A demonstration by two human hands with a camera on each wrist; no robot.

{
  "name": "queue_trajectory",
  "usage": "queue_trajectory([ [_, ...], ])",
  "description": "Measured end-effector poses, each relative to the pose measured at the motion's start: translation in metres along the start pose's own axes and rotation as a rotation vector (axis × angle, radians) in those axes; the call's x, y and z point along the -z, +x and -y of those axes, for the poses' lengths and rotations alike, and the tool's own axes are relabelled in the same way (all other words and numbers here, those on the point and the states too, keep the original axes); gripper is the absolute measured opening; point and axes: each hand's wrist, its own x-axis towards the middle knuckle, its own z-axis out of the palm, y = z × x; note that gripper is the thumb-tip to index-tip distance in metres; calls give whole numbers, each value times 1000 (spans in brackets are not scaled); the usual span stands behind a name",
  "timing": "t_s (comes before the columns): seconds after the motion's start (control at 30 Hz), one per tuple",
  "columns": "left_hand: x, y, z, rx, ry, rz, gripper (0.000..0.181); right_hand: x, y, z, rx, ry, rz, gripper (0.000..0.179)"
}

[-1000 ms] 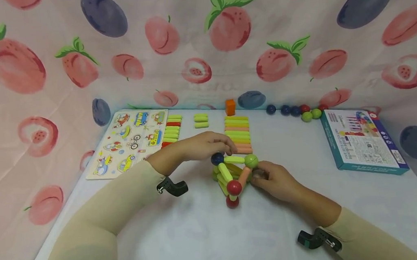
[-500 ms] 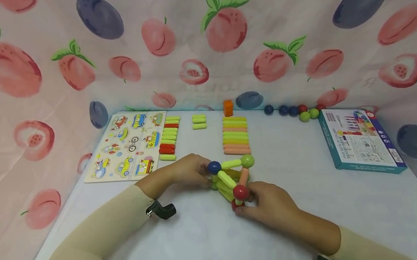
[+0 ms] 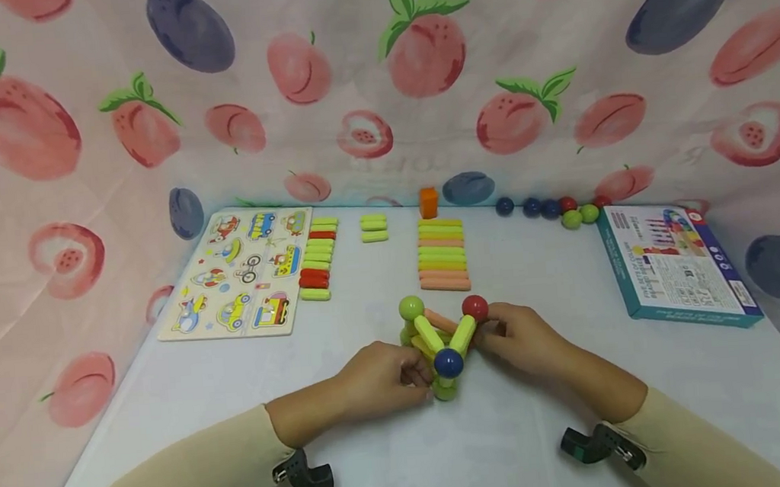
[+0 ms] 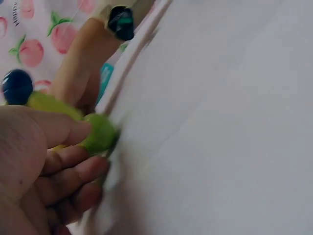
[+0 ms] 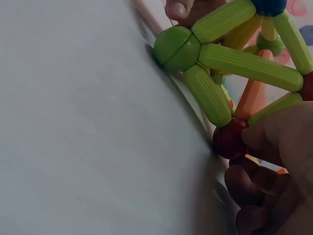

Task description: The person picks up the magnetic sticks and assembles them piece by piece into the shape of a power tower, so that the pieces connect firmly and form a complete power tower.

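Observation:
A frame of magnetic building rods and balls stands on the white table, with green, red and blue balls on top. My left hand is at its near left side; in the left wrist view the thumb and forefinger pinch a low green ball. On the right, my right hand holds a bottom corner. Its thumb and fingers are on a dark red ball in the right wrist view. Yellow-green rods and an orange rod link the balls there.
Behind the frame lies a row of coloured rods, with an orange block beyond. A picture puzzle board and more rods are at left. Loose balls and a toy box sit back right.
The frame has turned on the table, so its blue top ball now faces me and the red one is at right. My left hand came nearer; my right hand shifted along the frame.

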Motion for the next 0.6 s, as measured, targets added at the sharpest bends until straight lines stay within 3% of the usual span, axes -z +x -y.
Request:
queue_trajectory([
  [0.1, 21, 4, 4, 40, 43, 82, 8, 2, 4, 0, -20, 11, 29, 27],
  [0.2, 61, 16, 12, 113, 159, 119, 7, 3, 3, 0, -25, 18, 43, 26],
  [0.27, 88, 32, 24, 152, 269, 55, 12, 3, 2, 0, -22, 19, 38, 27],
  [0.4, 124, 74, 51, 236, 462, -190, 27, 4, 2, -2, -7, 12, 19, 30],
  [0.47, 130, 92, 63, 264, 556, -246, 37, 4, 2, -2, 6, 14, 21, 30],
  [0.6, 127, 115, 81, 290, 743, -256, 40, 4, 3, -2, 29, 25, 38, 28],
])
